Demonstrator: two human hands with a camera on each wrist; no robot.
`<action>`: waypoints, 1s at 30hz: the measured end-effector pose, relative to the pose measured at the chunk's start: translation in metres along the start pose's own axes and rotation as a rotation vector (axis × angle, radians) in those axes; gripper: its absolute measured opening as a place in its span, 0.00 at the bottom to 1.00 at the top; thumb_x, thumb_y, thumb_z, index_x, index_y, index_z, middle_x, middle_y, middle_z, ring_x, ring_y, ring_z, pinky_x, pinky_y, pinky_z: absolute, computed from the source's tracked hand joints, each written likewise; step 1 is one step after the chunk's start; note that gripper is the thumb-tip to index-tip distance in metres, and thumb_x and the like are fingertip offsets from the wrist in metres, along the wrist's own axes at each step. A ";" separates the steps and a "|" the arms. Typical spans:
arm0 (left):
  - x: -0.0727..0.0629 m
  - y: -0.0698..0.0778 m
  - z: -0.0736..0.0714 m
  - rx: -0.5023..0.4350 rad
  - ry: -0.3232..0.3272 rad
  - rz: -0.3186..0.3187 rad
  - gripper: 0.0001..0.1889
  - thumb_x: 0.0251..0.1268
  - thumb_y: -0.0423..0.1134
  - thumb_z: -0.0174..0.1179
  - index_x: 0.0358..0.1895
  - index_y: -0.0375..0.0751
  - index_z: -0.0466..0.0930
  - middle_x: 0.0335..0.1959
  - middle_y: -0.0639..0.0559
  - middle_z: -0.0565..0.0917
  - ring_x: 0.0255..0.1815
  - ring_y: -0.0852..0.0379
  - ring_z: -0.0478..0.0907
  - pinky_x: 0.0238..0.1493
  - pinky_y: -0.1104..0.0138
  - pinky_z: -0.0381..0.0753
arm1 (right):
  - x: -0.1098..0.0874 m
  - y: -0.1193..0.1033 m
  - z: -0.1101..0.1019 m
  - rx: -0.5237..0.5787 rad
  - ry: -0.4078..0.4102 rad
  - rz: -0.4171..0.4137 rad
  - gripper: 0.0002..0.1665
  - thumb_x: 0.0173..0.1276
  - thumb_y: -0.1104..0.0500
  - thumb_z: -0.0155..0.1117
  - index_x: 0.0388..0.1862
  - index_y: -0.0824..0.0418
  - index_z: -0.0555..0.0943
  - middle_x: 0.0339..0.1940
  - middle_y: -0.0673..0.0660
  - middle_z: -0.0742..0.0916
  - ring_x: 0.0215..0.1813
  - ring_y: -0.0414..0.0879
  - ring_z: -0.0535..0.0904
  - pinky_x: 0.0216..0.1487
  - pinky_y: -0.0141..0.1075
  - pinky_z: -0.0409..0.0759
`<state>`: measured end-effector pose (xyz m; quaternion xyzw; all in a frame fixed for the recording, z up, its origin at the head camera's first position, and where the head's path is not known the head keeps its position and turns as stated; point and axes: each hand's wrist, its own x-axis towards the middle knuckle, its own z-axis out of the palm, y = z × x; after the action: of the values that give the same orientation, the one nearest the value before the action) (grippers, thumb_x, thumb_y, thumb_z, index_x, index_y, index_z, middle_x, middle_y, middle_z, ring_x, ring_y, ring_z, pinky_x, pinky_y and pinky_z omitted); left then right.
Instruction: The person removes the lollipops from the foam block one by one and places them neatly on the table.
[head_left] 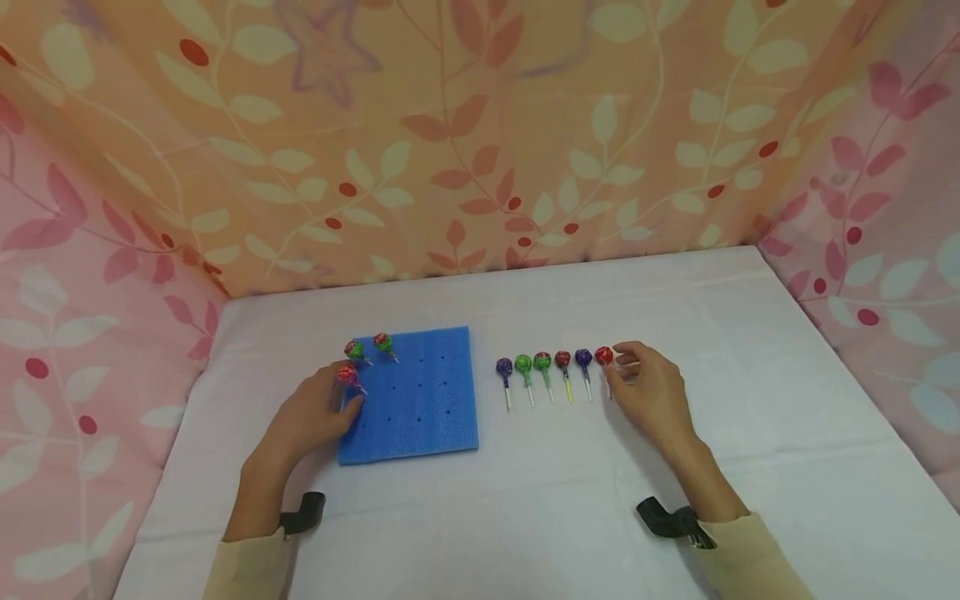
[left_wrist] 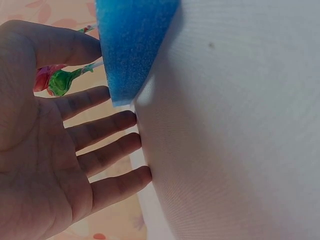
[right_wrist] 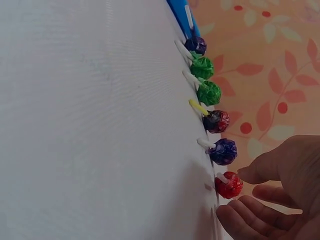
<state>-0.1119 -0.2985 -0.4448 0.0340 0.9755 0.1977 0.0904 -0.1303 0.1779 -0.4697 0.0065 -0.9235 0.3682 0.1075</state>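
A blue foam board (head_left: pixel 420 392) with small holes lies on the table. Three lollipops stand in it: a green-and-red one (head_left: pixel 354 350) at the far left corner, a red-and-green one (head_left: pixel 382 342) beside it, and a red-and-purple one (head_left: pixel 348 375) nearer me. My left hand (head_left: pixel 311 417) rests at the board's left edge, fingers extended, with the thumb (left_wrist: pixel 75 46) against the foam. To the right, several wrapped lollipops lie in a row. My right hand (head_left: pixel 651 392) is at the last, a red lollipop (right_wrist: pixel 229 185), its thumb tip right beside the candy and its fingers loosely bent below.
The row also holds a purple lollipop (head_left: pixel 504 367) nearest the board, a green one (head_left: pixel 523 364), a red one on a yellow stick (head_left: pixel 563 360) and another purple one (head_left: pixel 583 358). A white cloth (head_left: pixel 540 500) covers the table; patterned curtains (head_left: pixel 480 150) enclose it.
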 end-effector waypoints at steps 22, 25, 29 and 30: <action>-0.003 -0.001 0.003 -0.013 -0.003 -0.005 0.37 0.75 0.48 0.60 0.78 0.28 0.62 0.73 0.25 0.74 0.75 0.25 0.70 0.73 0.30 0.71 | -0.003 -0.024 0.007 0.083 -0.097 -0.232 0.25 0.68 0.63 0.73 0.62 0.68 0.82 0.54 0.67 0.88 0.53 0.60 0.87 0.53 0.55 0.90; -0.002 -0.001 0.004 -0.008 0.005 0.005 0.37 0.75 0.48 0.60 0.78 0.29 0.63 0.72 0.26 0.75 0.74 0.25 0.71 0.73 0.31 0.72 | -0.004 -0.027 0.010 0.124 -0.132 -0.245 0.25 0.68 0.63 0.74 0.63 0.67 0.82 0.55 0.66 0.88 0.55 0.59 0.87 0.53 0.53 0.91; -0.001 0.000 0.002 0.008 0.017 0.013 0.36 0.75 0.47 0.60 0.78 0.29 0.63 0.72 0.26 0.75 0.74 0.25 0.72 0.73 0.31 0.72 | -0.003 -0.033 0.017 0.186 -0.169 -0.252 0.25 0.68 0.64 0.73 0.63 0.67 0.82 0.56 0.64 0.88 0.56 0.58 0.86 0.55 0.52 0.91; -0.001 0.000 0.001 0.009 0.015 0.010 0.36 0.75 0.47 0.60 0.78 0.29 0.63 0.73 0.26 0.75 0.74 0.25 0.72 0.73 0.31 0.72 | -0.002 -0.035 0.019 0.203 -0.177 -0.254 0.24 0.69 0.64 0.73 0.63 0.67 0.82 0.57 0.64 0.88 0.57 0.58 0.86 0.56 0.52 0.90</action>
<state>-0.1107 -0.2976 -0.4457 0.0380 0.9768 0.1942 0.0818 -0.1283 0.1396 -0.4595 0.1662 -0.8792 0.4410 0.0701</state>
